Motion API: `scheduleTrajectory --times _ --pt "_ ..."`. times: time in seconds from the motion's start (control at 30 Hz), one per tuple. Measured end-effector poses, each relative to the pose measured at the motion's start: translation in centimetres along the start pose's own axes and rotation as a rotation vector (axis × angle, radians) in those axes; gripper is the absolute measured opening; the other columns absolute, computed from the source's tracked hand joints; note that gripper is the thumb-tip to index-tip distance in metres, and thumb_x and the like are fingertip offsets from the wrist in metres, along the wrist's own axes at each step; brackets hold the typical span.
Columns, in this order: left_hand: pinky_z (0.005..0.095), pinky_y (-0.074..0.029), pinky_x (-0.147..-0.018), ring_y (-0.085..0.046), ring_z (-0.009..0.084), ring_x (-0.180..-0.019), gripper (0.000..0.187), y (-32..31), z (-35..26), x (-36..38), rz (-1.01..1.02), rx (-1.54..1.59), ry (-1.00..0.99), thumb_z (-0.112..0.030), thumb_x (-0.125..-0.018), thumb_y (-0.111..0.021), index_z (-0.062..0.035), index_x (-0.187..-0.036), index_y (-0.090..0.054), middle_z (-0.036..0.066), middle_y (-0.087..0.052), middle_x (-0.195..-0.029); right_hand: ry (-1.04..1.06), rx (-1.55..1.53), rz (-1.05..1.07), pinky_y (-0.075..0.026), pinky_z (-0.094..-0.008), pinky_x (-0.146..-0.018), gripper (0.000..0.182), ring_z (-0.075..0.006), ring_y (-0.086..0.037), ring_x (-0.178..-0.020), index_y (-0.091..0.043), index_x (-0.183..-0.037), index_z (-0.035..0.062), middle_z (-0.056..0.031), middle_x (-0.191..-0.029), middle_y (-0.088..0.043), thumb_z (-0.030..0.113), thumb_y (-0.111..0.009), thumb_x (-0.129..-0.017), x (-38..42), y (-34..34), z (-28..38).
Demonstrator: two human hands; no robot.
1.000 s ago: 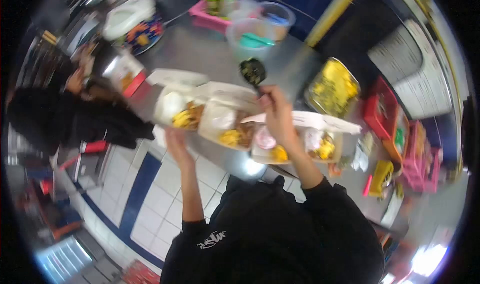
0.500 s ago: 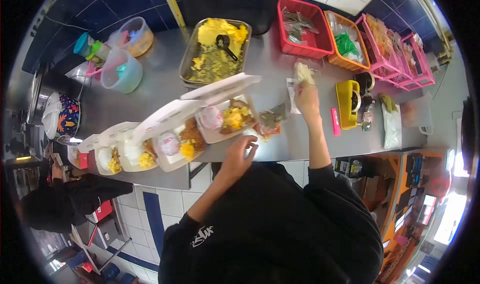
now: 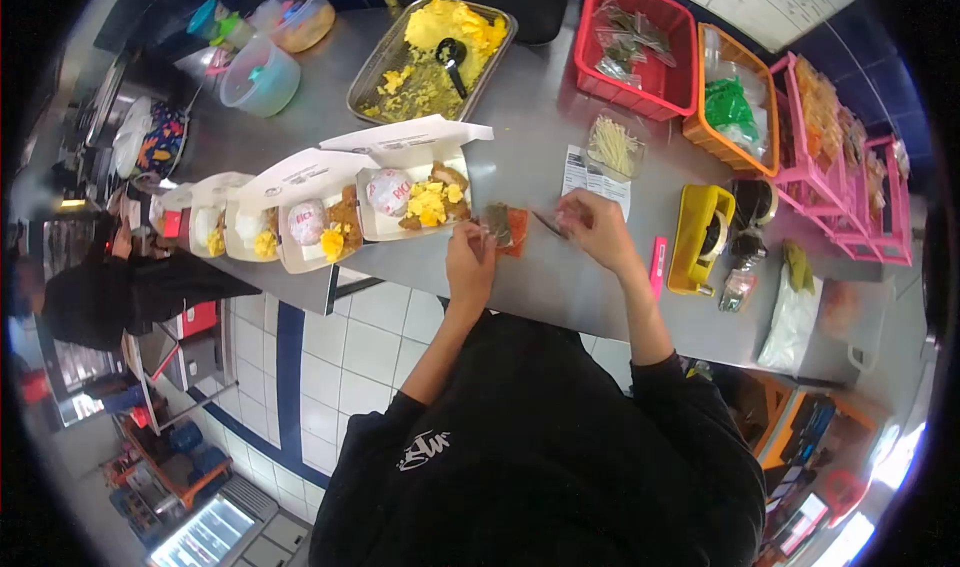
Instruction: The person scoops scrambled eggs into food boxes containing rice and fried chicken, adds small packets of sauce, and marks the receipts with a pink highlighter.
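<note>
My left hand [image 3: 468, 264] pinches the edge of a small clear packet with dark green contents [image 3: 499, 224]. A reddish-orange packet [image 3: 517, 231] lies against it on the steel counter. My right hand [image 3: 596, 229] is just to the right, with thumb and fingers together at a small, dark, thin thing that is blurred. Left of my hands stands an open white box [image 3: 370, 229] with a paper-wrapped ball [image 3: 389, 191], fried pieces and scrambled egg [image 3: 430, 205]. Beyond my right hand, a clear tub of pale thin sticks [image 3: 614, 147] rests on a printed paper [image 3: 590, 179].
More filled boxes [image 3: 305, 257] run leftward. A metal tray of egg [image 3: 380, 107] holds a black scoop [image 3: 452, 57]. Red [image 3: 645, 97] and orange baskets [image 3: 745, 147], a yellow tape dispenser [image 3: 690, 252] and a pink cutter [image 3: 658, 264] are rightward. Another person [image 3: 120, 297] stands far left.
My right hand has left the tub of pale sticks and come toward the packets. My left hand has moved up to the clear packet. The view has shifted.
</note>
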State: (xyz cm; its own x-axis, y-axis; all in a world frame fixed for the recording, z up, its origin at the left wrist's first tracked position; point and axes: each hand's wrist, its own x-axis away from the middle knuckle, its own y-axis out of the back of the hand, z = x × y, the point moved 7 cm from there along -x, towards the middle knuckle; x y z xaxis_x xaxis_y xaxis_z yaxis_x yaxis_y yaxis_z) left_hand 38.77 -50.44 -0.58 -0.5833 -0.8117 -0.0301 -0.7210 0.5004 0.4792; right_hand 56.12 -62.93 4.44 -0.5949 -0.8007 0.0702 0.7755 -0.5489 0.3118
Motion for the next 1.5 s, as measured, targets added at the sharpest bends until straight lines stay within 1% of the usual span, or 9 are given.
scheduleTrajectory --times 0.13,0.3,0.4,0.53,0.7,1.1,1.2,1.3,1.5 --pt "0.0263 -0.046 -0.066 -0.055 0.0161 -0.073 0.022 4.3 -1.3 0.1 -0.154 0.168 -0.179 0.001 -0.076 -0.059 -0.0024 -0.094 -0.048 0.008 -0.055 -0.081 -0.134 -0.185 0.321 -0.046 -0.0260 -0.061 0.016 -0.0087 -0.056 -0.065 -0.056 -0.089 -0.0005 -0.0061 -0.072 -0.059 -0.004 -0.059 -0.073 -0.4 -2.3 0.1" --pt "0.0204 -0.042 -0.051 -0.050 0.0044 -0.076 0.016 17.7 3.2 -2.4 -0.231 0.236 0.083 -0.004 -0.083 -0.057 -0.0036 -0.097 -0.049 0.004 -0.053 -0.094 0.193 0.385 0.357 -0.047 -0.0333 -0.066 0.020 -0.0218 -0.057 -0.073 -0.056 -0.086 0.0029 -0.0089 -0.080 -0.057 0.001 -0.061 -0.067 -3.1 -7.6 -0.2" --pt "0.0234 -0.046 -0.068 -0.056 0.0134 -0.089 0.021 25.7 1.7 -5.6 -0.470 0.106 -0.204 -0.002 -0.085 -0.052 -0.0014 -0.106 -0.049 0.010 -0.057 -0.100 0.373 0.542 0.242 -0.046 -0.0360 -0.071 0.022 -0.0286 -0.053 -0.081 -0.057 -0.084 0.0058 -0.0088 -0.084 -0.054 0.003 -0.061 -0.063 -4.4 -9.8 1.3" --pt "0.0260 -0.045 -0.075 -0.056 0.0158 -0.093 0.023 29.8 3.9 -11.2 -0.340 0.088 -0.253 0.001 -0.084 -0.051 0.0002 -0.107 -0.049 0.010 -0.059 -0.099 0.483 0.619 0.308 -0.042 -0.0367 -0.077 0.018 -0.0267 -0.052 -0.089 -0.056 -0.079 0.0070 -0.0066 -0.084 -0.054 0.002 -0.061 -0.062 -4.9 -12.6 2.5" --pt "0.0290 -0.045 -0.073 -0.058 0.0220 -0.089 0.029 26.8 9.4 -15.7 0.032 -0.286 -0.303 0.009 -0.074 -0.049 -0.0007 -0.102 -0.051 0.013 -0.058 -0.097 0.493 0.648 0.354 -0.038 -0.0366 -0.082 0.015 -0.0253 -0.051 -0.090 -0.055 -0.075 0.0069 -0.0061 -0.083 -0.055 0.002 -0.061 -0.063 -4.9 -13.3 1.9" --pt "0.0411 -0.041 -0.082 -0.053 0.0352 -0.093 0.033 24.2 10.3 -15.1 0.315 -0.346 -0.291 -0.006 -0.074 -0.052 -0.0013 -0.105 -0.045 0.018 -0.054 -0.100 0.177 0.670 0.478 -0.032 -0.0372 -0.075 0.015 -0.0253 -0.051 -0.083 -0.049 -0.069 0.0110 -0.0028 -0.082 -0.055 0.001 -0.057 -0.061 -4.9 -13.6 -0.1" --pt "0.0406 -0.043 -0.079 -0.054 0.0326 -0.090 0.026 25.7 2.7 -12.4 -0.135 -0.434 -0.579 -0.004 -0.074 -0.054 -0.0021 -0.100 -0.049 0.017 -0.056 -0.097 0.115 0.610 0.523 -0.029 -0.0357 -0.073 0.016 -0.0250 -0.051 -0.080 -0.046 -0.069 0.0116 -0.0022 -0.077 -0.055 0.001 -0.056 -0.062 -4.3 -12.9 0.2" --pt "0.0386 -0.045 -0.076 -0.056 0.0292 -0.086 0.019 24.0 -2.0 -7.1 -0.195 -0.231 -0.519 -0.002 -0.074 -0.056 -0.0028 -0.093 -0.053 0.014 -0.058 -0.092 0.150 0.589 0.527 -0.030 -0.0348 -0.078 0.017 -0.0226 -0.051 -0.079 -0.050 -0.074 0.0095 -0.0043 -0.074 -0.054 0.005 -0.061 -0.062 -3.4 -12.0 0.6" --pt "0.0361 -0.045 -0.075 -0.055 0.0281 -0.088 0.021 8.1 1.1 1.6 0.367 -0.004 -0.151 -0.002 -0.076 -0.057 -0.0019 -0.096 -0.052 0.014 -0.055 -0.093 0.346 0.565 0.232 -0.032 -0.0336 -0.081 0.034 -0.0210 -0.051 -0.078 -0.056 -0.092 0.0086 -0.0033 -0.074 -0.056 -0.001 -0.063 -0.061 -0.3 -8.3 7.8"
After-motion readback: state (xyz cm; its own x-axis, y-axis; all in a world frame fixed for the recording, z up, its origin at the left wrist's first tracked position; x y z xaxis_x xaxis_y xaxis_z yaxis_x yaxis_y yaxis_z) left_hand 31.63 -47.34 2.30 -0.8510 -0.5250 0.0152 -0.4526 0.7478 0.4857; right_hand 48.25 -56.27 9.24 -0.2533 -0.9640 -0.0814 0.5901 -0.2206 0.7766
